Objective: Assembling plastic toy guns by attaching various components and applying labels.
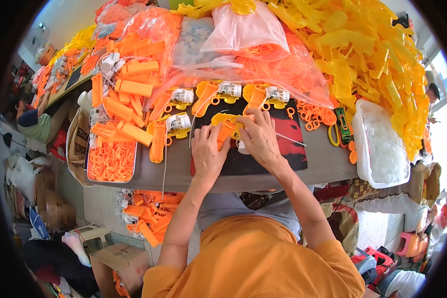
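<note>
A grey worktable (149, 176) ran across the middle of the frame, with a black and red mat (288, 149) laid on it at centre. The room around it was crowded: cardboard boxes (119, 258) and a small stool (92, 232) stood on the floor at lower left, and another person (35, 121) sat at the far left edge. Behind the mat, clear plastic bags (243, 30) of orange pieces filled the upper centre, and a large heap of yellow plastic parts (377, 59) took up the upper right. At centre, the left hand (207, 151) gripped one orange toy handle (226, 133), pressed against one yellow toy body (223, 119) lying on the mat. The right hand (258, 138) was closed over the same piece, its fingers curled tightly on top. Four part-built toys (179, 124) with white mechanisms lay in a loose row just above the hands. One metal tray (111, 161) of orange rings sat at centre left, with a pile of orange blocks (129, 99) above it. One white tub (382, 149) of white round pieces stood at the right, and one pair of green-handled scissors (341, 128) lay just left of it. More orange parts (149, 213) lay scattered below the table edge.
</note>
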The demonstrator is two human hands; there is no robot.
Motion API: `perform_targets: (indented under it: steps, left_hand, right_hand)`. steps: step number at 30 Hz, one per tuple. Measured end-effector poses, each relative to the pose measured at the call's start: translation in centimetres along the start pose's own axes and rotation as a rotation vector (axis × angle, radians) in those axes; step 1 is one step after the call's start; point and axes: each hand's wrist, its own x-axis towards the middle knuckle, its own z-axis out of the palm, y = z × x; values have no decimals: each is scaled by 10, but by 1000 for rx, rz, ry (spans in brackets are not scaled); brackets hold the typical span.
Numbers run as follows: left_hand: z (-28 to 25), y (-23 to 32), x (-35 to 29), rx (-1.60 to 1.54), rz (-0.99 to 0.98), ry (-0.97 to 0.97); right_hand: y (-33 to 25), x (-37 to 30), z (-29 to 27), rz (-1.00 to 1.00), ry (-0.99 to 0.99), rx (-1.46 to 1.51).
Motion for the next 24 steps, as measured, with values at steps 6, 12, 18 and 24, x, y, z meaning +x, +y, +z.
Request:
perform_targets:
  steps: [6,12,18,24]
  left_hand:
    - [3,-9,-5,-140,26,33]
    - [7,-12,-3,-203,6,15]
    - [4,-10,-5,-216,-1,8]
    - [7,-6,-4,-207,16,25]
  right_hand:
    - [4,1,3,-31,-95,-30]
    - [11,2,8,-23,-125,24]
    - [1,6,5,-74,-13,-9]
    - [16,11,16,5,-264,42]
